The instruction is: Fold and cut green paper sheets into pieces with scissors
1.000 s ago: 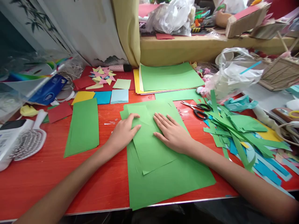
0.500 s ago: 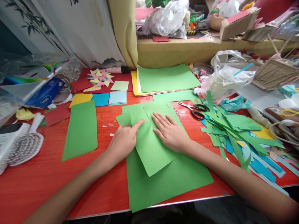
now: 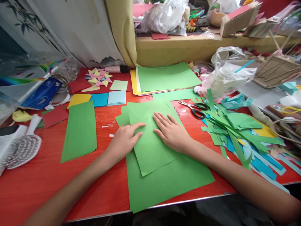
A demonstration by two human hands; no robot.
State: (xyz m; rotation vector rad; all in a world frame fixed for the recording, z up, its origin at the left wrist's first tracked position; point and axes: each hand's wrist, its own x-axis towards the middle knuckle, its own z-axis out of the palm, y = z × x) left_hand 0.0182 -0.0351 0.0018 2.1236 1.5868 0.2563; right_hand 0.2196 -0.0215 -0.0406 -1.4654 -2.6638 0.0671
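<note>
Head view, centre of the frame: both my hands lie on a green sheet [image 3: 150, 153] that sits askew on a big sheet [image 3: 174, 185] of the same green, and that one rests on the red counter [image 3: 47, 185], its near corner reaching the front edge. My left hand [image 3: 124, 138] is released and grasps nothing. Its fingertips rest on the sheet's left border, with the index finger stretched toward the upper right. My right hand [image 3: 171, 133] is also open, palm down and fingers spread on the sheet's upper right part. The two hands are near each other but apart. I judge that the step in hand is pressing this sheet flat along a fold, though I cannot tell where the crease runs, since several green layers overlap above my fingers. To do it well, I would let the right palm act as the anchor and put the weight there, because paper on paper slides easily and the big sheet could creep toward the counter's edge. The left fingertips should do the smoothing, moving outward from the anchor in one line and not scrubbing, so that no ripple gets trapped. I would check that the edges match before bearing down hard. The scissors [image 3: 196, 110] lie just to the upper right of my right hand, and the cut strips [image 3: 235, 135] beyond them, so I would not sweep that way.
</note>
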